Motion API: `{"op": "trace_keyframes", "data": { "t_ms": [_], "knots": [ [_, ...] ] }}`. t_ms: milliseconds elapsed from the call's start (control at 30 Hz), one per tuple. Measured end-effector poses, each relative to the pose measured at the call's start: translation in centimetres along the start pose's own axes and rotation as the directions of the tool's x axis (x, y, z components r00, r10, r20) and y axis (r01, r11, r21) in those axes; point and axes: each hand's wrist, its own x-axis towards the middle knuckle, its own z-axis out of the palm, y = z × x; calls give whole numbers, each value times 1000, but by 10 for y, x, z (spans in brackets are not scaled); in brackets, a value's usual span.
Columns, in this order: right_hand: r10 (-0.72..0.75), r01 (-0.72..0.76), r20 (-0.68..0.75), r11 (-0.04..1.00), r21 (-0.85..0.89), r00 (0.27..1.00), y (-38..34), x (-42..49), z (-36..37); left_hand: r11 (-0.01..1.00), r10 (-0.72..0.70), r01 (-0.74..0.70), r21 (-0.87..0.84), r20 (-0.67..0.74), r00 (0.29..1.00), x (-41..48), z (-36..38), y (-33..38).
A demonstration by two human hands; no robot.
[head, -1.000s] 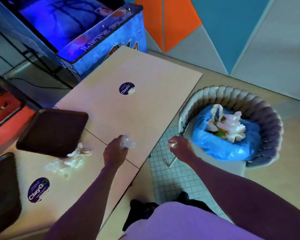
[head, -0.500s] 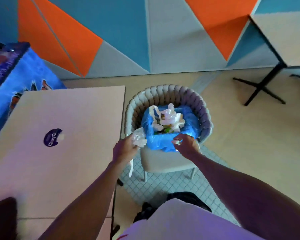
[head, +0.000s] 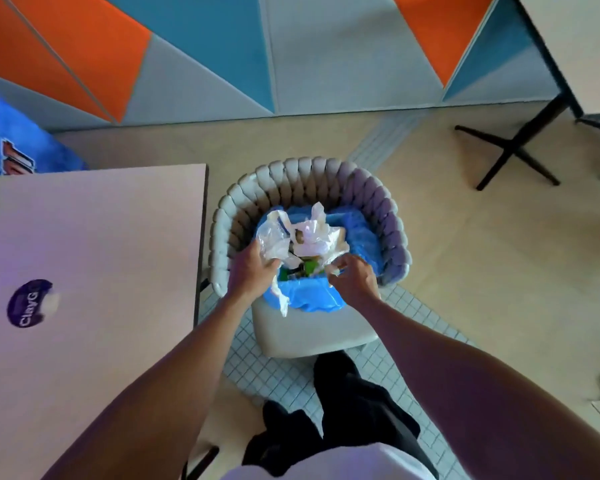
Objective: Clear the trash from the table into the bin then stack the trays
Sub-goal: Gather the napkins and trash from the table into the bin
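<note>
The bin is a blue bag (head: 312,299) sitting on a padded grey chair (head: 392,216), with white wrappers (head: 316,237) and green scraps inside. My left hand (head: 252,273) is over the bag's left rim and holds a crumpled clear plastic wrapper (head: 272,242). My right hand (head: 355,277) is over the bag's right rim, pinching a small white scrap (head: 333,268) in its fingertips. The table (head: 90,271) lies to the left. No trays are in view.
A round purple ClayG sticker (head: 30,303) is on the table. A blue arcade cabinet (head: 14,147) stands behind the table's far edge. Another table with black cross legs (head: 510,147) stands at the right. My dark trouser legs (head: 343,410) are below the chair.
The view swung right, away from the trays and tissue, towards the bin. Both hands moved from the table's edge to over the blue bag, each still holding its trash.
</note>
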Motion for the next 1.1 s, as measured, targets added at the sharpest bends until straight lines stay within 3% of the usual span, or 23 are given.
{"op": "trace_keyframes", "data": {
  "t_ms": [267,433,600,767,1100],
  "knots": [
    [-97,106,144,993,-56,985,-3,113,49,971,-213,209,-119,-16,977,88,70,-25],
    [-112,149,198,971,-184,974,23,151,76,940,-297,285,-187,-41,954,126,114,-36],
    [-90,145,247,966,-213,965,60,162,70,904,-342,343,-256,50,938,137,120,-47],
    [-130,175,250,970,-167,959,53,163,47,861,-436,462,-214,158,886,126,100,-48],
    [-183,219,217,963,-155,959,17,156,-5,906,-355,378,-193,143,924,83,54,-10]
  ]
}}
